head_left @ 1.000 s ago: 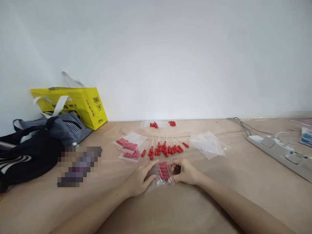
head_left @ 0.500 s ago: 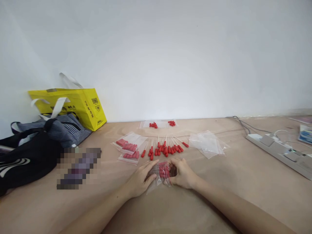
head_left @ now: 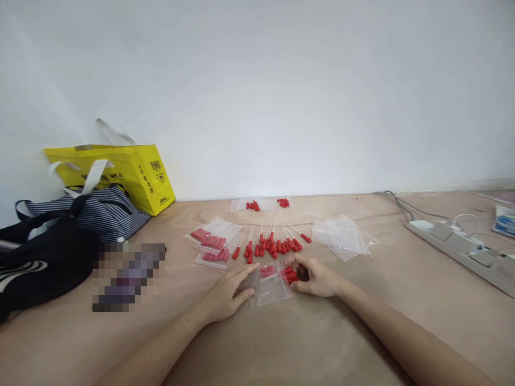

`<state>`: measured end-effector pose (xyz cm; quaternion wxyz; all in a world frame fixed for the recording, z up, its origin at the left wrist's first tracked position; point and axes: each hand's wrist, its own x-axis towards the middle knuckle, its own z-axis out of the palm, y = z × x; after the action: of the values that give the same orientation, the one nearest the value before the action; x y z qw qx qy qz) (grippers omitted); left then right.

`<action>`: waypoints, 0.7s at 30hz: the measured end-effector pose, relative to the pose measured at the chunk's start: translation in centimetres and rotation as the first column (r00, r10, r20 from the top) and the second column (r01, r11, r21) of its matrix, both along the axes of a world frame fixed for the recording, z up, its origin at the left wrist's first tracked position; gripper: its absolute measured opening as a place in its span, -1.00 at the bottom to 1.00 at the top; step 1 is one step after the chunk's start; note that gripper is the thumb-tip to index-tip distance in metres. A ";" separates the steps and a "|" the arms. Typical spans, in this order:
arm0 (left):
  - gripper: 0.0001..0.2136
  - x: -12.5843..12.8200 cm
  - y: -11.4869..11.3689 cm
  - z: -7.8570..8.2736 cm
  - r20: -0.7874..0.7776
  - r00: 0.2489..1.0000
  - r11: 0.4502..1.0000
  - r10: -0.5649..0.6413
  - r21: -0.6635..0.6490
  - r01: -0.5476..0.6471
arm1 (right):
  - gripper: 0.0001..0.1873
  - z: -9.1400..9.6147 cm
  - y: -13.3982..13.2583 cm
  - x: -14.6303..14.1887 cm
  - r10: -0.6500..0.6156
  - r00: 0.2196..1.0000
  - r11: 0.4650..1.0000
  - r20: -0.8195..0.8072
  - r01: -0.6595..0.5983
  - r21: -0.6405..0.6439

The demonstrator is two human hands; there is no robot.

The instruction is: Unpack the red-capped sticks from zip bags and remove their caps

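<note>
My R fingers [head_left: 300, 260] are curled in, gripping a small bunch of red bulbs [head_left: 290, 275] right by the red-lined edge of 1 see-thru zip bag [head_left: 267, 294]; they overlap, approx. 2-3 showing. My L fingers [head_left: 243, 273] rest on the bag's other end, thumb spread from index; can't tell if they pinch it. Bag's betw. my 2 hands on the worktop [head_left: 261, 348]; a bit more red shows at its far side, qty unclear.

Just beyond: 1 fan of droppers [head_left: 273, 247], red ends twd me, thin stems pointing away; approx. 20, overlapping, w/ 1 slightly apart at the L end and 1 at the R.

L of the fan: pile of filled bags [head_left: 213, 242], approx. 3 (3 red groups visible). R of it: pile of see-thru bags [head_left: 341, 236], several, edges merge, no exact no. Behind, nr the wall [head_left: 261, 96]: 2 red clusters [head_left: 253, 206] on or in see-thru plastic.

Far L: 1 yellow bag [head_left: 155, 185] w/ white handles, 1 striped bag [head_left: 107, 217], 1 black bag [head_left: 56, 262], 1 pixelated item [head_left: 132, 276]. Far R: 1 power strip [head_left: 446, 249] w/ plugs, grey cables [head_left: 399, 204], 1 blue-white pack [head_left: 505, 221] at the very edge.
</note>
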<state>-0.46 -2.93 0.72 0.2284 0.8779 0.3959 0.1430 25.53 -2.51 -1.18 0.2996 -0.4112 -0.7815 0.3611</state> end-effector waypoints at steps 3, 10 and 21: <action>-0.54 0.0 0.1 0.0 -0.015 1.000 1.000 0.000 0.001 0.000 | -0.71 0.2 -0.1 -0.5 0.024 0.998 0.996 0.053 -0.029 0.084; -0.57 -0.2 0.2 -0.1 -0.001 1.000 1.000 -0.018 0.017 0.018 | -0.97 0.2 0.3 1.3 0.038 0.992 0.998 0.120 -0.045 0.055; -0.60 -0.2 0.3 -0.5 0.031 0.999 0.999 -0.020 0.039 0.019 | -0.56 -0.1 -0.8 2.5 0.080 0.993 0.989 0.082 -0.089 0.114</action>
<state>-0.69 -2.59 0.24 0.2191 0.8836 0.3808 0.1620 28.08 -3.29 -1.24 0.2772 -0.3729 -0.8293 0.3105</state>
